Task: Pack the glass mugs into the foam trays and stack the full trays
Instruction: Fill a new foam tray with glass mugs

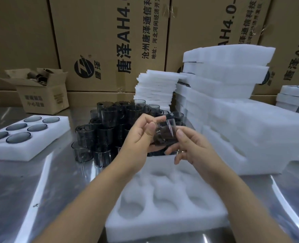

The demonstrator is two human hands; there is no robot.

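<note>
Both hands hold one smoky glass mug (165, 133) in the air above the far end of an empty white foam tray (166, 220) with round pockets. My left hand (139, 137) grips the mug's left side. My right hand (191, 145) pinches its right side with thumb and fingers. Behind the hands is a pile of dark glass mugs (108, 127), stacked in layers on the metal table. At the left lies a foam tray (45, 142) whose pockets all hold mugs.
Stacks of white foam trays (232, 106) rise at the right, with thin foam sheets (155, 88) behind the mugs. A small open cardboard box (43, 99) sits at the back left. Large printed cartons (110, 41) wall off the far side. The steel table (31, 190) reflects light.
</note>
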